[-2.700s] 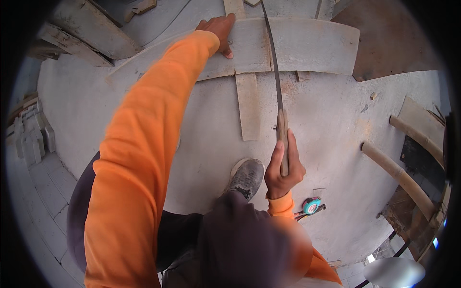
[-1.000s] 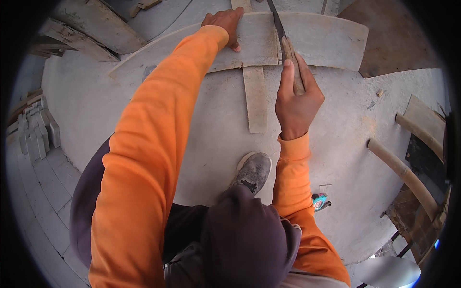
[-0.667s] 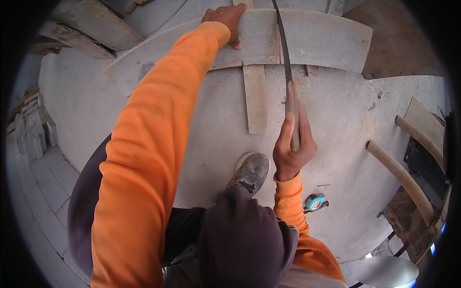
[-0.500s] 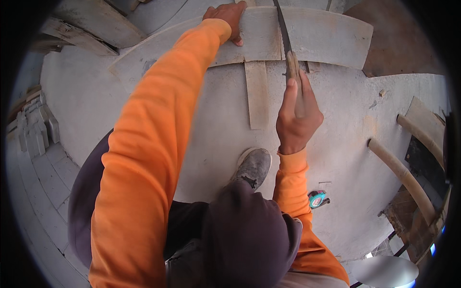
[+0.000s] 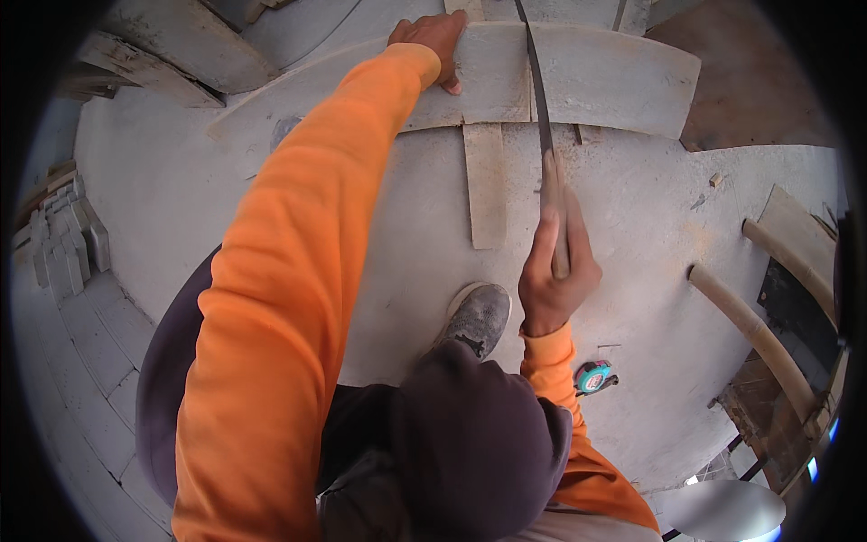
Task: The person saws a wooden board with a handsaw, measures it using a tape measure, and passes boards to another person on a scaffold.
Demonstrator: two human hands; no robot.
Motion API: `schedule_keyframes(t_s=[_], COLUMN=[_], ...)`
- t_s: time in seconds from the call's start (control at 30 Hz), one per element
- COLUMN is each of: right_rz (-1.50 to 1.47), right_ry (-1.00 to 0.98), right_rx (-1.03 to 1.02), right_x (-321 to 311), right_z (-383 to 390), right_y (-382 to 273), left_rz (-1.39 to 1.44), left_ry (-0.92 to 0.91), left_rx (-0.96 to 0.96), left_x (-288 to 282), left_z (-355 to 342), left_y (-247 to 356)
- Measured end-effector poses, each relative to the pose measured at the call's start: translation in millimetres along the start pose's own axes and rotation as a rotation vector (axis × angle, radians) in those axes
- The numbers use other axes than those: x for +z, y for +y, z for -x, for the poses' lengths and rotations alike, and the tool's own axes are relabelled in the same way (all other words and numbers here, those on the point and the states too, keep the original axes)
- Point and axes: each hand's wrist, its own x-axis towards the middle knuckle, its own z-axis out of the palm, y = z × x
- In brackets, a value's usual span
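My right hand is closed around the wooden handle of a handsaw. Its long dark blade points away from me and crosses a wide pale wooden board. A straight line crosses the board beside the blade. My left hand lies on the board left of the saw, thumb spread from the fingers, pressing at the far edge. Under the board a narrow wood strip sticks out toward me. Fine sawdust speckles the floor below the blade.
A teal tape measure lies on the grey floor to the right of my shoe. Planks lean at the far left, and stacked pale blocks stand below them. A brown sheet and curved wooden legs are on the right.
My right hand has drawn the saw back toward me, so the handle is farther from the board. My left hand stays on the board.
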Motion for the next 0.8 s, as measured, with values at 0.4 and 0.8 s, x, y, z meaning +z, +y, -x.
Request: schedule_keyframes(t_s=[0.4,0.8], right_rz=[-0.031,-0.095], right_ry=[0.068,0.061], right_rx=[-0.023,-0.039], right_x=[32,30], right_z=[-63,-77], right_y=[-7,18], left_rz=[0.026,0.062], left_ry=[0.047,0.024], left_rx=[0.017,0.122], left_x=[1,2], left_z=[3,-13], left_y=[4,7])
